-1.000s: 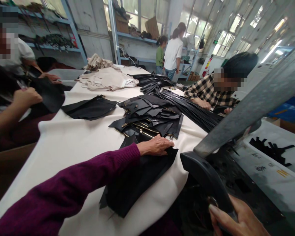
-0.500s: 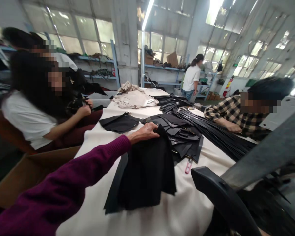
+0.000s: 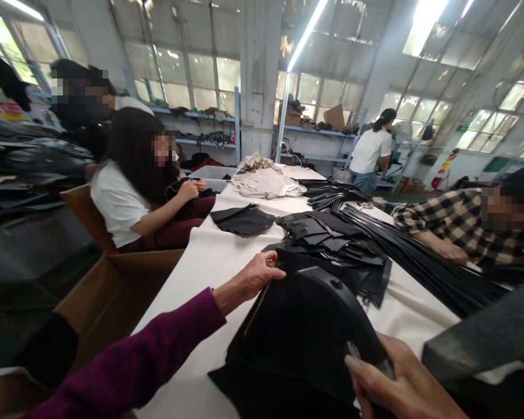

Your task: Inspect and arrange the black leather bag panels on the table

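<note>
My left hand (image 3: 257, 278), in a purple sleeve, pinches the top edge of a stack of black leather pieces (image 3: 283, 331) and holds it raised off the white table (image 3: 201, 262). At the bottom right my right hand (image 3: 402, 381) is wrapped round the black handle (image 3: 353, 314) of a machine lever, which lies in front of the stack. A heap of black cut pieces with zippers (image 3: 327, 241) lies just beyond my left hand.
A person in a white top sits at the left beside a cardboard box (image 3: 113, 291). A person in a checked shirt (image 3: 458, 224) leans on the table's right side by long black strips (image 3: 419, 262). Beige fabric (image 3: 266, 183) lies at the far end.
My left hand has lifted the black stack from flat on the table and drawn it toward me. The view has tilted up and left; my right hand and the handle are back in view.
</note>
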Action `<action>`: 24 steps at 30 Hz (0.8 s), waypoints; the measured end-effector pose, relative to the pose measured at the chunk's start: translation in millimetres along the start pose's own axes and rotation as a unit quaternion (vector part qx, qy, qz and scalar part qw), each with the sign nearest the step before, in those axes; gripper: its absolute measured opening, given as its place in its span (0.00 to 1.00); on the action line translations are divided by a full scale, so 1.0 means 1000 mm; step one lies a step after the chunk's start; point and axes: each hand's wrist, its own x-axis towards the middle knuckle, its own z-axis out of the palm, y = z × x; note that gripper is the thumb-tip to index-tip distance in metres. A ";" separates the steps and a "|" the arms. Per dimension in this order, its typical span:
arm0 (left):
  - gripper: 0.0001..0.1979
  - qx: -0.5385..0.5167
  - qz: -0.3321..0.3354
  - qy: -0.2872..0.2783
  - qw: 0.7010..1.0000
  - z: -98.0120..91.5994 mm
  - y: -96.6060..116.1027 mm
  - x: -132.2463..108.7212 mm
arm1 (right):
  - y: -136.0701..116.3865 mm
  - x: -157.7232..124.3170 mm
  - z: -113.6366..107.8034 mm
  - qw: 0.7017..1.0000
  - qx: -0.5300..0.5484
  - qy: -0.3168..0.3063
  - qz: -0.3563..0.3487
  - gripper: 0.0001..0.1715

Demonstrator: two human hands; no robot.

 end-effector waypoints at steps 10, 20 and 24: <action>0.17 -0.095 0.028 -0.059 0.993 0.004 -0.019 -0.024 | -0.015 0.026 0.012 0.997 0.040 0.001 -0.061 0.18; 0.16 -0.104 0.028 -0.037 0.993 0.000 -0.039 -0.026 | -0.016 0.034 0.001 0.998 0.013 0.036 -0.057 0.20; 0.18 -0.116 -0.006 0.016 0.993 -0.018 -0.047 -0.016 | -0.008 0.016 -0.022 0.997 -0.026 0.068 -0.012 0.25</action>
